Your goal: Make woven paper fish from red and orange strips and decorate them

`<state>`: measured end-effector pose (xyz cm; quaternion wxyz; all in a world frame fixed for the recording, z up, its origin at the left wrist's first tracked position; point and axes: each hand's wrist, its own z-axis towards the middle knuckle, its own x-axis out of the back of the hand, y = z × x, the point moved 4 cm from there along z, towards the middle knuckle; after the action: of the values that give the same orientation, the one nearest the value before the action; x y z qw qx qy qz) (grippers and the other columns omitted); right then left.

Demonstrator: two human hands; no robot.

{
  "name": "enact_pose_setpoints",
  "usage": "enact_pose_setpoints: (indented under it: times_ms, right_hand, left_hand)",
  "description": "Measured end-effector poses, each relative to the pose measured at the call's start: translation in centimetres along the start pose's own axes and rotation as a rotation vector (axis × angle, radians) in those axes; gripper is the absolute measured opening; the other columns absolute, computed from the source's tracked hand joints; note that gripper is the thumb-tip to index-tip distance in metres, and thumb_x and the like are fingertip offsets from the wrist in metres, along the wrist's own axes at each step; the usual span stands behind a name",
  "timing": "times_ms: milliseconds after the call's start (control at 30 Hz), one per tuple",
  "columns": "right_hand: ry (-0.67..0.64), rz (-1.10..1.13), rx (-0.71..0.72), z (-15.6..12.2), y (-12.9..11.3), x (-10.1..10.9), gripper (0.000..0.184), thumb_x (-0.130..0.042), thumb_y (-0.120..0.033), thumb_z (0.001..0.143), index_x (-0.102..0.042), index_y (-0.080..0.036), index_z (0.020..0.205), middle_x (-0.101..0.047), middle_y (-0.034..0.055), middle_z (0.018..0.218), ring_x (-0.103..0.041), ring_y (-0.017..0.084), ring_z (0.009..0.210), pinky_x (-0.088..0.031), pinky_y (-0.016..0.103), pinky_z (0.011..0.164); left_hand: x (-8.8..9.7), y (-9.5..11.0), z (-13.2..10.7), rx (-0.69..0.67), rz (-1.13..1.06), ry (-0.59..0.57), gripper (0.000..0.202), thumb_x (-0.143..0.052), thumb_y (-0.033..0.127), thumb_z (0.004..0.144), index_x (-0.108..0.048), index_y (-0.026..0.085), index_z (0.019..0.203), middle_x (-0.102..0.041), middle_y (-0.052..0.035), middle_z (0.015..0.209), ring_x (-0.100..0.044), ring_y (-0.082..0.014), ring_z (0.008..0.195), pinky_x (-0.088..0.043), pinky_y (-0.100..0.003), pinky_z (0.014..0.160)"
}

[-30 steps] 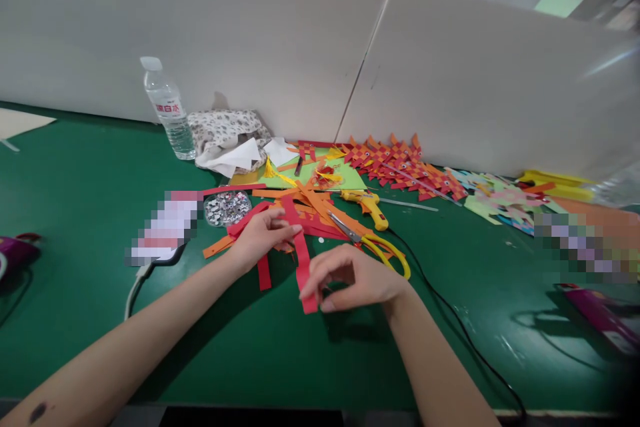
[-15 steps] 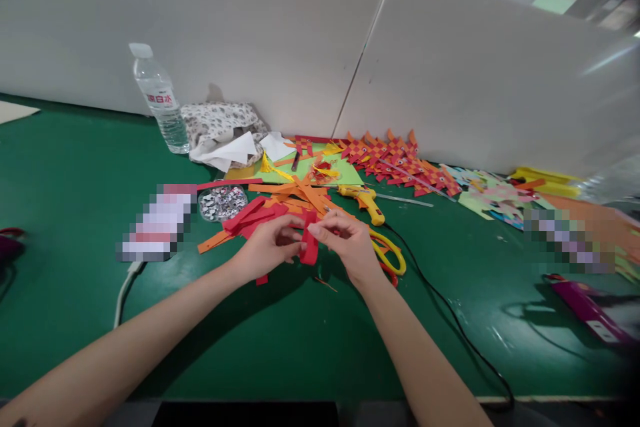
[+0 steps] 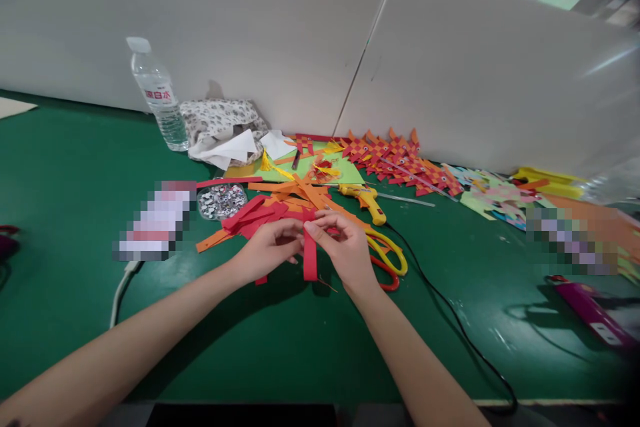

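Both hands meet over a green table (image 3: 300, 347), pinching the top of a red paper strip (image 3: 310, 261) that hangs down between them. My left hand (image 3: 267, 250) grips it from the left with thumb and fingers closed. My right hand (image 3: 345, 247) pinches it from the right. Just behind the hands lies a heap of red and orange paper strips (image 3: 280, 203). Yellow-handled scissors (image 3: 387, 253) lie right beside my right hand, with a red-handled pair under them.
A yellow glue gun (image 3: 367, 201) with a black cord (image 3: 465, 340) lies behind the scissors. A dish of googly eyes (image 3: 221, 201), a water bottle (image 3: 157, 97), a patterned cloth (image 3: 220, 123), woven paper fish (image 3: 400, 157) and pastel fish (image 3: 493, 197) line the white partition (image 3: 450, 67).
The hands came together from apart, near the strip heap. The red strip, earlier folded short between the fingers, now hangs straight down from both pinches.
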<state>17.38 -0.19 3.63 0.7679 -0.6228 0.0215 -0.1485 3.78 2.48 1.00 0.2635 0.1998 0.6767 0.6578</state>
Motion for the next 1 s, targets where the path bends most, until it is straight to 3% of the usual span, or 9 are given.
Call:
enact_pose_setpoints:
  times_ms: [200,300,467,700,1000]
  right_hand:
    - [-0.003,0.031,-0.071,-0.2,0.09,-0.09,0.019,-0.074,-0.038,0.067,-0.068,-0.02,0.071,-0.069,0.0017,0.074,-0.062,0.015,0.068,-0.048,0.028,0.061]
    - [0.03,0.048,-0.067,-0.26,0.07,-0.06,0.019,-0.075,-0.037,0.066,-0.067,-0.02,0.07,-0.068,0.0005,0.072,-0.062,0.014,0.066,-0.048,0.027,0.061]
    - [0.044,0.073,-0.039,-0.39,-0.01,-0.25,0.02,-0.075,-0.034,0.066,-0.062,-0.02,0.069,-0.064,-0.0016,0.067,-0.06,0.013,0.063,-0.047,0.025,0.058]
    - [0.052,0.183,-0.014,-0.43,0.13,-0.19,0.035,-0.077,-0.027,0.063,-0.054,-0.023,0.089,-0.067,-0.0004,0.081,-0.066,0.016,0.078,-0.051,0.027,0.066]
    - [0.083,0.165,-0.064,-0.46,0.1,-0.06,0.034,-0.076,-0.028,0.063,-0.053,-0.022,0.087,-0.07,-0.0016,0.074,-0.066,0.014,0.065,-0.051,0.027,0.062]
  left_hand:
    - [0.12,0.25,-0.2,0.035,0.021,0.012,0.011,-0.056,0.019,0.077,-0.063,0.015,0.086,-0.065,-0.0003,0.077,-0.063,-0.012,0.07,-0.051,-0.021,0.059]
    - [-0.07,0.52,-0.4,0.053,-0.012,0.025,0.015,-0.052,0.026,0.082,-0.063,0.015,0.082,-0.064,-0.0009,0.075,-0.064,-0.013,0.071,-0.051,-0.021,0.058]
    - [-0.48,0.76,-0.58,0.039,0.093,0.028,0.016,-0.065,0.029,0.075,-0.062,0.014,0.08,-0.062,0.0002,0.069,-0.061,-0.0118,0.065,-0.05,-0.02,0.056]
    - [-0.22,0.76,-0.49,0.045,0.163,0.026,0.017,-0.061,0.031,0.079,-0.061,0.014,0.076,-0.061,0.0012,0.065,-0.061,-0.0103,0.059,-0.049,-0.019,0.054]
    - [-0.1,0.91,-0.4,0.05,0.188,0.017,0.016,-0.061,0.03,0.078,-0.06,0.015,0.073,-0.061,0.0007,0.062,-0.06,-0.0112,0.059,-0.049,-0.021,0.056]
